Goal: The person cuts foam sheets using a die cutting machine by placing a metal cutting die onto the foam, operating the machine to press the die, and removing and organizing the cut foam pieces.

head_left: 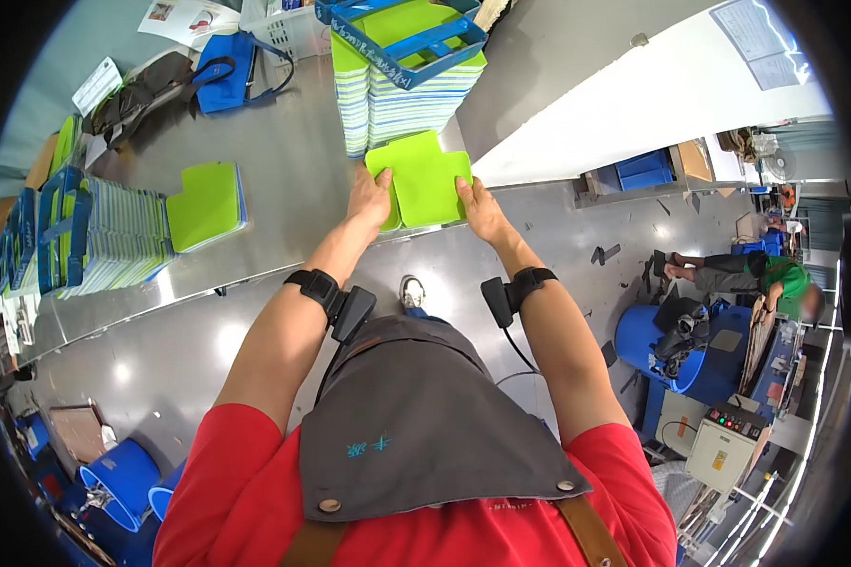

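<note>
A small pile of lime-green cut sheets [430,189] lies at the near edge of the bench, with a tab sticking up from its far side. My left hand [370,200] grips the pile's left edge, thumb on top. On the opposite edge, my right hand [483,210] holds it with the thumb on top and the fingers partly hidden. Just beyond stands a tall stack of green, white and blue sheets [411,109], topped by a blue frame [416,42].
Left on the metal bench [284,156] are another sheet stack [128,231] with blue frames, a green sheet pile [206,206] and a blue bag [227,71]. A white panel [615,118] rises at right. Far right, a person in green [785,279] is near blue drums [652,345].
</note>
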Motion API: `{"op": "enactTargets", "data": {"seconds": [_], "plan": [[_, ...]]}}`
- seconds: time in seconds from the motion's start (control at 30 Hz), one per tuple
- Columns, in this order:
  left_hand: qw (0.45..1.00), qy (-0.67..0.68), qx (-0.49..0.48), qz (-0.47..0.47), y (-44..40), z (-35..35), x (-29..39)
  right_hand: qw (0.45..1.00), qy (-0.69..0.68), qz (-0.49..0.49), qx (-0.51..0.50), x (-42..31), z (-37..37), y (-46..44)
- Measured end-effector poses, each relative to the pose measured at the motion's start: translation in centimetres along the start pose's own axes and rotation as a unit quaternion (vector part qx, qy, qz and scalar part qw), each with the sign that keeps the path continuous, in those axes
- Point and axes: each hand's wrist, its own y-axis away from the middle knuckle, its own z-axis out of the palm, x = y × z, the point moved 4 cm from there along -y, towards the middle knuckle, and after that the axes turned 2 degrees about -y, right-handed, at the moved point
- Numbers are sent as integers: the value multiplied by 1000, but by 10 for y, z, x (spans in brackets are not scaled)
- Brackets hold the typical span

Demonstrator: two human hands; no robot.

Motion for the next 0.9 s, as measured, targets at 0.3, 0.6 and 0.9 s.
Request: {"op": "enactTargets", "data": {"seconds": [0.3,0.6,0.9], "plan": [[998,35,-50,4,-15,-10,-23,981,-187,25,34,19,-16,15],[968,232,90,24,82,-132,-90,985,-43,157,57,157,-33,120],[849,241,303,-359,311,-197,-414,996,-41,77,18,105,-37,-12]]}}
